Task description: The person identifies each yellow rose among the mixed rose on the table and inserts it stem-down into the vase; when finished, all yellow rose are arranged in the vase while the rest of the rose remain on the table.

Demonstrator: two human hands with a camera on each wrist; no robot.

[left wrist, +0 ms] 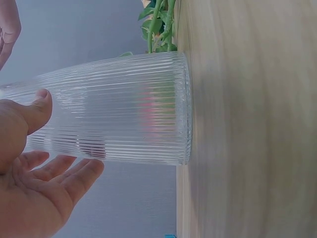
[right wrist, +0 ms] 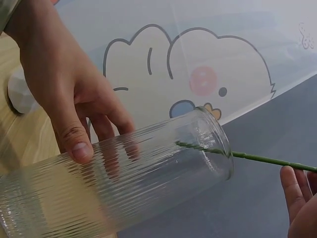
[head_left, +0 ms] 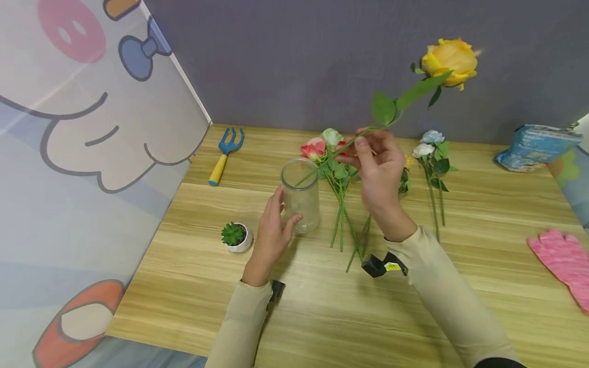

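Note:
My left hand [head_left: 272, 232] holds a clear ribbed glass vase [head_left: 304, 207] from its left side, thumb in front and fingers behind. The vase stands upright on the wooden table. Between thumb and fingers my right hand [head_left: 381, 171] pinches the green stem of a yellow artificial rose [head_left: 451, 62], whose bloom points up and to the right. In the right wrist view the lower end of the stem [right wrist: 198, 147] is inside the vase mouth, well above the bottom. Behind the right hand lie several pink, red and pale green flowers [head_left: 331, 138], partly hidden.
White and blue flowers [head_left: 425, 148] lie to the right. A blue garden fork [head_left: 225, 156] and a potted succulent [head_left: 236, 236] are on the left. Farther right are a blue bag [head_left: 536, 147] and a pink glove [head_left: 561, 260]. A grey wall [head_left: 294, 61] backs the table.

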